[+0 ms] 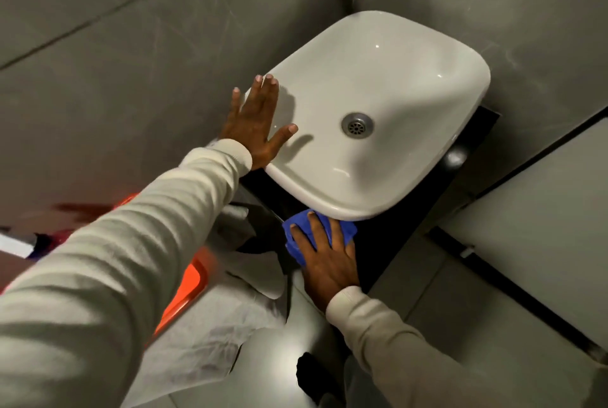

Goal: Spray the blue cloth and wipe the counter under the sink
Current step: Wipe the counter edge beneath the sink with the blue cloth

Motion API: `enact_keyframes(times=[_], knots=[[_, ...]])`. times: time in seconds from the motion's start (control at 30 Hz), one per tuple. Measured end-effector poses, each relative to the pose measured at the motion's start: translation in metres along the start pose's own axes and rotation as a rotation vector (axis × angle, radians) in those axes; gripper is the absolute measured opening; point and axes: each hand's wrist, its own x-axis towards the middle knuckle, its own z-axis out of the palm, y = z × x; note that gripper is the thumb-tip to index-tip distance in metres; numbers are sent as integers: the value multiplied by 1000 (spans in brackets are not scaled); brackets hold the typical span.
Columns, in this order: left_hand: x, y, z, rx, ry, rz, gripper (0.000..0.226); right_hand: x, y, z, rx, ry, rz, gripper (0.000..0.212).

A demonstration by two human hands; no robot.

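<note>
**Cloth pressed to the dark counter at the sink's front edge**

The white sink (371, 118) sits on a black counter (408, 243) in a corner of grey tiled walls. The right hand (325, 262) lies flat on the blue cloth (297, 236), fingers spread and extended over it, pressing it against the counter just below the sink's near rim; the cloth's far edge tucks under that rim. The left hand (256, 124) rests open on the sink's left rim, fingers straight and slightly apart, thumb reaching into the basin toward the drain (357, 124). Both arms wear pale ribbed sleeves. To the left of the sink, lower down, a white crumpled sheet (230, 305) lies beside a blurred orange-red object (194, 282).
</note>
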Motion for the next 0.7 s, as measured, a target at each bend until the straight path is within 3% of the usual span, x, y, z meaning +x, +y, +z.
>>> enact_keyframes(times=[0.07,0.17,0.23,0.3,0.37,0.43,0.53,0.6,0.7], knots=[[-18,6,8,-224,130,-163,82,0,0,-3,2,-19,10,70],[-76,32,29,-755,268,-572,78,-8,3,-19,96,103,-53,64],[-118,57,43,-1164,201,-872,73,-7,-2,-30,267,157,-118,64],[-149,81,48,-1688,20,-1014,66,-5,-16,-40,497,124,-183,70],[-175,93,39,-1989,135,-1054,53,-2,-39,-51,635,64,-242,79],[-181,92,26,-2073,266,-1070,45,0,-53,-60,718,25,-236,88],[-209,73,-1,-1998,459,-1099,27,-2,-83,-76,738,-85,-434,90],[-224,65,-16,-2021,514,-1100,28,4,-98,-83,820,-91,-478,81],[-267,44,-34,-2035,758,-1122,41,9,-137,-77,888,-54,-426,62]])
